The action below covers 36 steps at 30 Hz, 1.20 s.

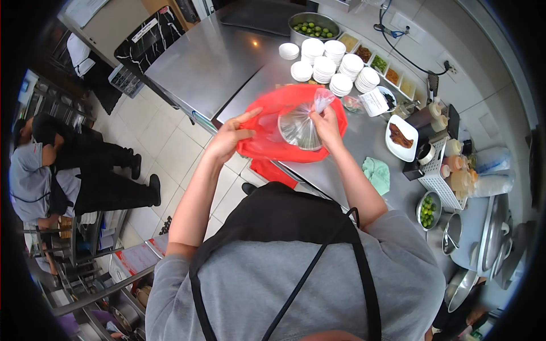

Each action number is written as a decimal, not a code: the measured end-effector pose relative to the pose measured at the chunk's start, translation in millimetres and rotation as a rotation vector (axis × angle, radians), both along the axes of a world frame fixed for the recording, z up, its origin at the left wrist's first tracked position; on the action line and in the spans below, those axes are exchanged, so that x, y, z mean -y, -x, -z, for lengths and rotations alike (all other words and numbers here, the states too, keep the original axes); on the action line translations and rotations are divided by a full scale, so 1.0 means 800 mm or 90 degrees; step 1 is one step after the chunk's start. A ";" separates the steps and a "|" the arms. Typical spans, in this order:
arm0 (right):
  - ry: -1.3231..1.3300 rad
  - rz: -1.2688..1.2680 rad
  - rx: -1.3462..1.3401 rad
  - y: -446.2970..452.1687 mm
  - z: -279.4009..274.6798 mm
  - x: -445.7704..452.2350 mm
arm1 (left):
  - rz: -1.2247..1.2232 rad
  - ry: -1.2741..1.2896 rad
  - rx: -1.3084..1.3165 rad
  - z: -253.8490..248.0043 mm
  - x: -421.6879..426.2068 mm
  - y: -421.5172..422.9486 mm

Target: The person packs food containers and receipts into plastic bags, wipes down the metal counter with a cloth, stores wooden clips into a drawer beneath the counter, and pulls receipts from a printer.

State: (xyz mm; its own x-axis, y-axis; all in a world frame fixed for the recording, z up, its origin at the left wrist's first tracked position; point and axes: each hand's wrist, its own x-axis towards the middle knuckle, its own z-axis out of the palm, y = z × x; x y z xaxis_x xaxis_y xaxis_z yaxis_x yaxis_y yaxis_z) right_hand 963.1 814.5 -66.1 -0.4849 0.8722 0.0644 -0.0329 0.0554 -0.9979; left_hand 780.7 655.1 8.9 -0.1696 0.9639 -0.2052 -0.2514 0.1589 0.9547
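A red plastic bag is spread wide in front of me, its mouth facing up. My left hand grips the bag's left edge. Pinched in my right hand is the gathered neck of a clear plastic bag. That clear bag holds something round with pale and greenish contents, which I cannot make out clearly. It sits within the outline of the red bag's opening; whether it rests on the bottom is hidden. More red plastic hangs below, beside the counter edge.
Stacked white bowls stand on the steel counter, near a pot of limes and ingredient trays. At right are a plate of meat, a green cloth and a bottle basket. A person is at left.
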 end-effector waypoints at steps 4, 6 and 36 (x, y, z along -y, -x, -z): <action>-0.058 0.008 -0.020 -0.009 0.007 -0.008 | -0.038 -0.014 -0.103 -0.039 -0.007 0.018; -0.134 -0.029 0.109 -0.018 -0.008 -0.010 | -0.066 -0.028 -0.032 -0.025 -0.009 0.032; -0.553 -0.285 0.499 -0.046 -0.288 -0.101 | -0.092 -0.017 0.043 -0.004 0.002 0.039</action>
